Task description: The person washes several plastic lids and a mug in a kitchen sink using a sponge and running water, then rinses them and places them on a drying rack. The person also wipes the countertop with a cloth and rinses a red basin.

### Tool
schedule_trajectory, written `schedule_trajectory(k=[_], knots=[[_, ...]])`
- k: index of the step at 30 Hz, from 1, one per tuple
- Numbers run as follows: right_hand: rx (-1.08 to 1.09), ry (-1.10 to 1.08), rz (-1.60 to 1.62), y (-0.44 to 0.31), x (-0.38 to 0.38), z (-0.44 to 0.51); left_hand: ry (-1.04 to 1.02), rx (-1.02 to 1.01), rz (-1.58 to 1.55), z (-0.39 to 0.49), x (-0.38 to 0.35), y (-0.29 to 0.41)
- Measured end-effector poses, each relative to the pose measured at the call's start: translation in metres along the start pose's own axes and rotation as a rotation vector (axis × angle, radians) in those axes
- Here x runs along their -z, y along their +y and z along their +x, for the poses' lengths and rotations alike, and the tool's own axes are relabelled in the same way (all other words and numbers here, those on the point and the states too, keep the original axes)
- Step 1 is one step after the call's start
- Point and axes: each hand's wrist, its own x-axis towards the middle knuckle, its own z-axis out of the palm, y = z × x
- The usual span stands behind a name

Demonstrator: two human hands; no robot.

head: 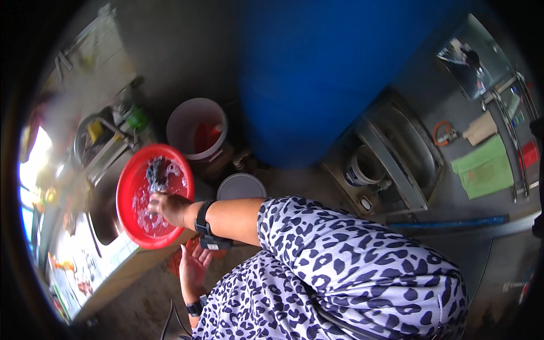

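A red plastic basin (pixel 123 199) of sudsy water stands at the left, over the edge of a steel sink (pixel 104 208). My right hand (pixel 168 208) reaches into it, blurred, its fingers slightly bent and apart at the suds; no held item shows, though the underside of the fingers is hidden. Just beyond the fingers, a wet, dark grey-blue cloth (pixel 157 172) lies bunched in the water. My left hand (pixel 195 265) is below the basin's near side, palm up with fingers apart, and holds nothing. Both wrists wear dark straps.
Behind the basin stand a white bucket (pixel 172 136) with a red item inside and a round grey lid (pixel 242 187). A large blue shape (pixel 297 85) blocks the upper middle. A second steel sink (pixel 408 140), a small bucket (pixel 355 174) and a green towel (pixel 486 170) are at the right.
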Motion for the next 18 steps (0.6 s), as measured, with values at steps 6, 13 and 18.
schedule_trajectory(k=[6, 13, 18], knots=[[-0.318, 0.330, 0.435, 0.021, 0.017, 0.006, -0.032, 0.070, 0.087, 0.005, -0.015, -0.001], [-0.396, 0.463, 1.431, 0.064, 0.179, -0.109, -0.322, 0.158, 0.421, 0.030, -0.099, -0.010], [-0.326, 0.923, 1.332, 0.103, 0.309, -0.261, -0.524, 0.259, 0.657, 0.074, -0.188, -0.036]])
